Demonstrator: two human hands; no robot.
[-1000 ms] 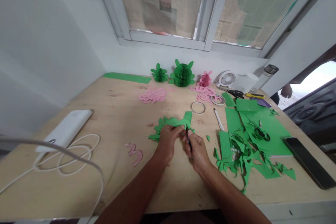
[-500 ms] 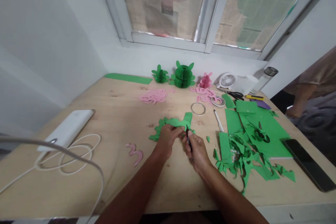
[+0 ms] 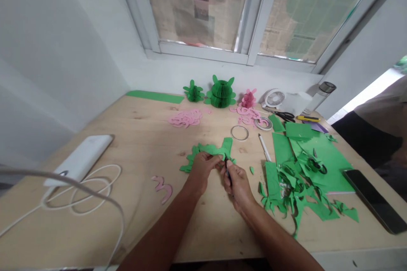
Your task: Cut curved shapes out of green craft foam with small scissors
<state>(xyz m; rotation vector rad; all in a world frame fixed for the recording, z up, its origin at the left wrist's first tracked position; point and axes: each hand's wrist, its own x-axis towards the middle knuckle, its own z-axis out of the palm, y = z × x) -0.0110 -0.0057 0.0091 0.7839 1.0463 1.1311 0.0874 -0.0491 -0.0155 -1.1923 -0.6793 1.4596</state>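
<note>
A bystander (image 3: 381, 118) moved; left hand (image 3: 203, 169) pinches green paper (image 3: 227, 144), right hand (image 3: 239, 181) a dark tool (image 3: 228, 172); bottle (image 3: 319, 96) capped.

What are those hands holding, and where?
The left hand pinches the green paper by its near edge; the right hand grips a slim dark tool behind its tip.

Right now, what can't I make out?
Head view: type of dark tool, mostly covered by the right hand.
Head view: part of green cutout, under the left hand.
Head view: rest of the other person, cut off by the right edge.
Head view: print on window paper, blurred.
</note>
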